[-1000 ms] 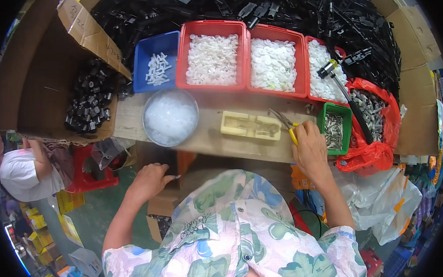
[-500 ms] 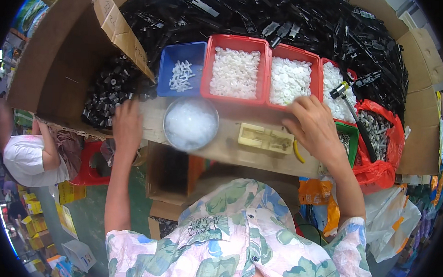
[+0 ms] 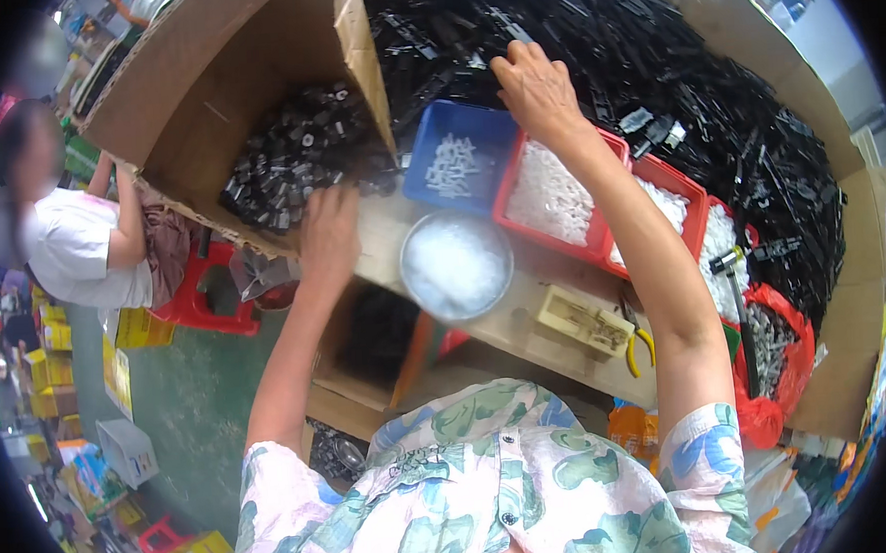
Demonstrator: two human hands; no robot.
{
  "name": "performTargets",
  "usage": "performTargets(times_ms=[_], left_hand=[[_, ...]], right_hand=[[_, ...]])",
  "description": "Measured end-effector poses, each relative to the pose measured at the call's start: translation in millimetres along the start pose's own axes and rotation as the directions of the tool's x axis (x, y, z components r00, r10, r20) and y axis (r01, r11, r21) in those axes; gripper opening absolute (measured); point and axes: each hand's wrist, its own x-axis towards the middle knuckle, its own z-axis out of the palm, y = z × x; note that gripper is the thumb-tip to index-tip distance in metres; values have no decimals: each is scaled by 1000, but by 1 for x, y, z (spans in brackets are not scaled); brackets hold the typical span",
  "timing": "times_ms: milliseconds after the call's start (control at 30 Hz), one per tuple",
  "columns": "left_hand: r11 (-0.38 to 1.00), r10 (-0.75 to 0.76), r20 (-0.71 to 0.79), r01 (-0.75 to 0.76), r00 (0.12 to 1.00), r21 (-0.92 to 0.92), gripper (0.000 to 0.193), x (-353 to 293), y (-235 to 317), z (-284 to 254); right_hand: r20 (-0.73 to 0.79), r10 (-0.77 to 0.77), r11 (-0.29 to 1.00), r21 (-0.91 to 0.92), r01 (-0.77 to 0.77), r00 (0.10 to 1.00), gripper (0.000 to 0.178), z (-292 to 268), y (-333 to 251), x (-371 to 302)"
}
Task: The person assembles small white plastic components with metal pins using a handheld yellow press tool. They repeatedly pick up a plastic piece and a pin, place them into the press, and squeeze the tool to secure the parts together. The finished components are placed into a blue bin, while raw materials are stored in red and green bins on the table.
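While the left hand reaches to the near edge of a pile of short black cylindrical parts in a cardboard box, the right hand is over the heap of long black plastic pieces, beyond the blue bin. Its fingers are curled; I cannot tell whether either of the hands grasps anything. The right forearm passes above red bins of small white parts. On the worktop, a round bowl of whitish translucent material stands near the blue bin. Farther right lies a beige block, with yellow-handled pliers just beside it.
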Motion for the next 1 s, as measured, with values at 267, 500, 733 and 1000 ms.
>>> performTargets(times_ms=[267,500,733,1000], left_hand=[[985,-77,-5,75,997,-154,42,26,13,14],[968,-104,-81,82,991,-239,46,32,4,36],[913,-154,-11,138,988,-385,39,11,9,28],[779,-281,116,297,953,-552,30,-16,7,3]], right_hand=[[-73,124,942,323,-94,990,17,-9,24,8],[112,584,424,803,-420,804,35,-46,70,-8],[-15,298,843,473,-256,955,16,-134,46,-92],[483,18,959,239,-151,875,19,-178,-42,-226]])
